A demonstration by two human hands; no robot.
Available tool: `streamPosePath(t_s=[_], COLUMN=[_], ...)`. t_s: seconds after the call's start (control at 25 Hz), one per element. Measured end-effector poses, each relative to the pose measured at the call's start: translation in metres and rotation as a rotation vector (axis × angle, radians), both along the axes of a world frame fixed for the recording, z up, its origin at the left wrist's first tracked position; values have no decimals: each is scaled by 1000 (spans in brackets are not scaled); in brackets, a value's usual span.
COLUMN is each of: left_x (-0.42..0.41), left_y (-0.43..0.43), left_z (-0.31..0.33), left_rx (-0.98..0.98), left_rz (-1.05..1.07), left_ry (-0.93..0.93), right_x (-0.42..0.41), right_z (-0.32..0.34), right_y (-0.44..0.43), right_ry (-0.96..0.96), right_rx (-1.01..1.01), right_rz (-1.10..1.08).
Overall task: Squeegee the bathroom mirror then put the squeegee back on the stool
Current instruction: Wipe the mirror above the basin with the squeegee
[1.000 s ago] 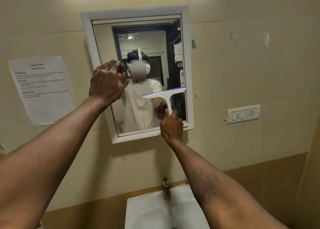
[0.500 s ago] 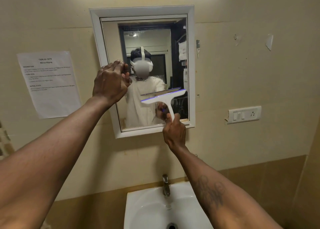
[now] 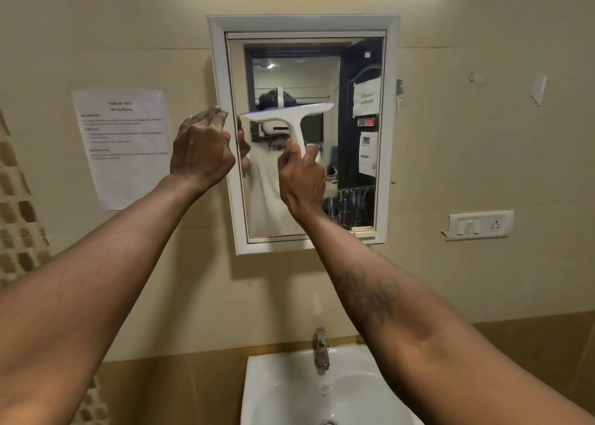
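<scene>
A white-framed mirror (image 3: 388, 128) hangs on the beige wall. My right hand (image 3: 301, 179) grips the handle of a white squeegee (image 3: 294, 118), whose blade lies nearly level across the middle of the glass, left of centre. My left hand (image 3: 201, 149) rests against the mirror's left frame with its fingers curled over the edge; it holds no separate object. The stool is not in view.
A white sink (image 3: 280, 392) with a metal tap (image 3: 321, 349) sits below the mirror. A printed sheet (image 3: 124, 147) is taped to the wall on the left. A switch and socket plate (image 3: 479, 225) is on the right.
My right hand has lifted the squeegee from the mirror's lower right to its middle, shifting left. My left hand stays on the left frame. The view has moved closer and shifted.
</scene>
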State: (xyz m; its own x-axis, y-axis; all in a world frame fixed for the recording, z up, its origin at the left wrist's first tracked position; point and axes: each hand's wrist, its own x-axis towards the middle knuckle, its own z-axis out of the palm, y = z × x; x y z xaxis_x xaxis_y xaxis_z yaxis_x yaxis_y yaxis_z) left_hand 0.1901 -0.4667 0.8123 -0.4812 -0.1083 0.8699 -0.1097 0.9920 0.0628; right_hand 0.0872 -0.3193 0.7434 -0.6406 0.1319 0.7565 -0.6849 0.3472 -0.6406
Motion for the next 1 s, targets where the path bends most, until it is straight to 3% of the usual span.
streamPosePath(t_s=[0.28, 1.0], left_x=[-7, -14], left_y=[-27, -34], left_z=[0, -35], left_rx=[6, -9], left_rz=[-15, -63], left_ry=[10, -80], right_x=[-7, 1], right_z=[20, -105], right_y=[-32, -35], right_ry=[-21, -116], right_rx=[57, 112], right_rz=[-106, -157])
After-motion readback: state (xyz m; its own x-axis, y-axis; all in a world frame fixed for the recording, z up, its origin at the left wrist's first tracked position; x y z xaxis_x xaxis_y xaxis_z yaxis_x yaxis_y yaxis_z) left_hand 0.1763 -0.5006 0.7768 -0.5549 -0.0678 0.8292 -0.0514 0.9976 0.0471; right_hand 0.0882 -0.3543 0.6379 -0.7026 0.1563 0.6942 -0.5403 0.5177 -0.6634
